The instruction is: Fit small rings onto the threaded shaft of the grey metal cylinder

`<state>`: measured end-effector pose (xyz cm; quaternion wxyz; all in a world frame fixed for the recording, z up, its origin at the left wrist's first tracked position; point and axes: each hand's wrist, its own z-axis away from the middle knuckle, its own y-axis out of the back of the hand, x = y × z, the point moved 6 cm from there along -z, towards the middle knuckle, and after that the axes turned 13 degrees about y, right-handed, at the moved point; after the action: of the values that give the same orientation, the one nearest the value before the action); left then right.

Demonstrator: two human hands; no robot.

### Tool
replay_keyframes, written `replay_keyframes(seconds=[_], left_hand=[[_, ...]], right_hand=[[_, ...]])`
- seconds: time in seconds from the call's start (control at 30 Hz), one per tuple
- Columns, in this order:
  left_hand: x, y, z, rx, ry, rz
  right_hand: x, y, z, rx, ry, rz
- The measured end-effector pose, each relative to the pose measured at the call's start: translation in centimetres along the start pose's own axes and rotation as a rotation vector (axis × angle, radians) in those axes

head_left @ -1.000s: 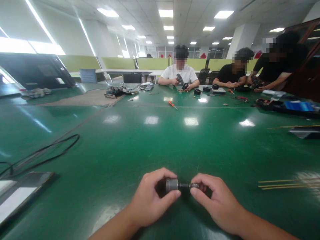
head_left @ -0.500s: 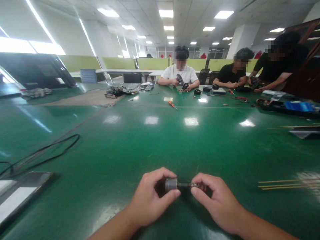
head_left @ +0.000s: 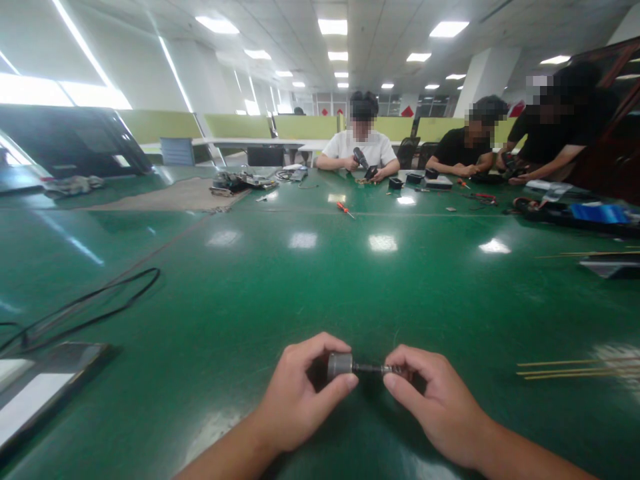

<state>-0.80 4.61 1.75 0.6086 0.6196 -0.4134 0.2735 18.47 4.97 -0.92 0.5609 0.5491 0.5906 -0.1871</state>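
A grey metal cylinder with a thin dark shaft (head_left: 341, 365) lies level between my hands, just above or on the green tabletop; I cannot tell which. My left hand (head_left: 305, 390) grips the wide grey body at the left, thumb below and forefinger over its top. With thumb and fingertips, my right hand (head_left: 437, 400) pinches the small metal end (head_left: 391, 369) of the shaft. The bare dark middle of the shaft (head_left: 369, 368) shows between the two hands. My right fingers partly hide the tip.
Thin yellowish rods (head_left: 555, 370) lie at the right. A dark flat case (head_left: 75, 360) and a black cable (head_left: 125, 293) are at the left. Farther off lies an orange-handled screwdriver (head_left: 343, 208). Across the green table (head_left: 300, 287), a person in white (head_left: 387, 143) holds a power drill (head_left: 360, 159).
My left hand and the grey cylinder have shifted very slightly left and up. My right hand keeps almost the same place, and both grips are unchanged.
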Motion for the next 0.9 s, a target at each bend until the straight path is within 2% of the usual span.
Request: replay_keyframes(seconds=[0.9], left_hand=[[0.13, 0.23, -0.18, -0.024, 0.011, 0.081]], right_hand=[[-0.25, 0.33, -0.04, 0.005, 0.024, 0.016]])
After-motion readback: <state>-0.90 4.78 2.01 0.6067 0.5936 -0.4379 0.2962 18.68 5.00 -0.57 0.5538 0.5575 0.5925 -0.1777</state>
